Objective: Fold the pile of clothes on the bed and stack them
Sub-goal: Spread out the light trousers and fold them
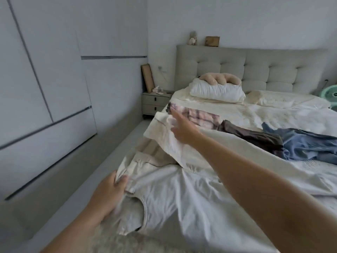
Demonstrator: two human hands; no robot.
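i have my left hand (pixel 111 189) pinched on the near corner of a cream, heavy-looking cotton garment with a stitched waistband (pixel 138 165), fingers closed round the cloth at the edge of the bed (pixel 273 114); i judge it pins that end so the piece cannot slide while the far end is worked. my right hand (pixel 182 128) is stretched out across the mattress, fingers spread and released, palm lying flat on the far, turned-over part of the same cream cloth, which looks lifted a little off the bed there; whether it grips anything i cannot tell, but it reads as pressing or smoothing a fold rather than clutching. beneath and nearer to me lies a white sleeveless cotton top (pixel 173 207), spread loosely with its armhole showing, not yet folded. just beyond my right hand sits a folded pink-and-grey plaid garment (pixel 198 115), flat and squared off, which i take as the start of the stack, placed clear of the working area. to its right a dark brown crumpled garment (pixel 251 136) touches a blue crumpled garment (pixel 300 145); both are the unfolded remainder, kept within reach. a white pillow (pixel 217 92) rests at the head of the bed, well apart from the clothes. most of the job seems left.
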